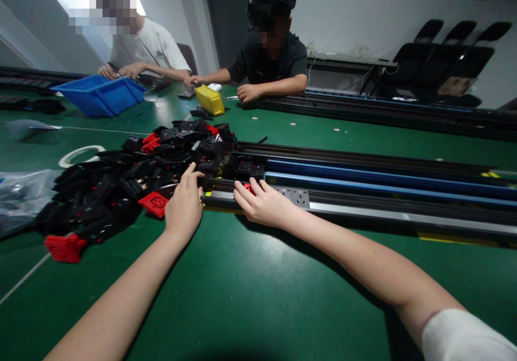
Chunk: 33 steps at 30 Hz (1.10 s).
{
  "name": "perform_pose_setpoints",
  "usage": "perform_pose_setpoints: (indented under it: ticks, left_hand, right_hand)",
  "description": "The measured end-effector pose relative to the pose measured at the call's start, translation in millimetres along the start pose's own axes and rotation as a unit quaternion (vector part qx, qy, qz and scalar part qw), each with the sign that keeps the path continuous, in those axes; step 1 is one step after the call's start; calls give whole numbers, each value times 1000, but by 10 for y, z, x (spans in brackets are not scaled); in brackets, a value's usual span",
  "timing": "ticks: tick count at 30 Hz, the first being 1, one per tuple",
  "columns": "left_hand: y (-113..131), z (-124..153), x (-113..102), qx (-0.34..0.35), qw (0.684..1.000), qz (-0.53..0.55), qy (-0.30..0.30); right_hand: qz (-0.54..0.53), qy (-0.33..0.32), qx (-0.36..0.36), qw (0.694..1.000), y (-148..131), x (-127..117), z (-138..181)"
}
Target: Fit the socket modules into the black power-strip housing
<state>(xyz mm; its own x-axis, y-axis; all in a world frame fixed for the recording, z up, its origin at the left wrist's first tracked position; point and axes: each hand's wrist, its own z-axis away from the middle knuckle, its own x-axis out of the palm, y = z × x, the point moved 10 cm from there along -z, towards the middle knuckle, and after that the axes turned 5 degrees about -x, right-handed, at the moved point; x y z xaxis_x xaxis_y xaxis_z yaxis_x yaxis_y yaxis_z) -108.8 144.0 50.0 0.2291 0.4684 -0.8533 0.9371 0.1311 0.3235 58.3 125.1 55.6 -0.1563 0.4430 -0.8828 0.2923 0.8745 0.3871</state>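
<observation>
My right hand [260, 202] rests over the near black rail [363, 211], its fingers bent around a red socket module [247, 188] that is mostly covered. Just right of those fingers, black socket modules [299, 197] sit in the rail's channel. My left hand [184, 205] is at the rail's left end, fingers apart, beside the heap of black socket modules [117, 183]; I see nothing held in it. Against its left side lies a red socket module [154, 204]. Another red module [65, 248] lies at the heap's near left edge.
More long rails with blue strips [363, 186] lie behind the near one. A blue bin [100, 97] and a yellow bin [210, 100] stand farther back. Two people sit across the green table [250, 296]. At left are a tape roll [81, 155] and a plastic bag [24, 199].
</observation>
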Motion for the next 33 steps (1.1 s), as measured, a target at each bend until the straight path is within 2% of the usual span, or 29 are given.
perform_pose_setpoints:
  ticks: [8, 20, 33]
  left_hand:
    - [-29, -7, -13, -13, 1000, 24, -2]
    - [-125, -44, -23, -3, 990, 138, 18]
    - [-167, -79, -1, -2, 986, 167, 20]
  right_hand:
    - [39, 1, -11, 999, -22, -16, -5]
    - [73, 20, -23, 997, -46, -37, 6]
    - [89, 11, -28, 996, -52, -50, -2]
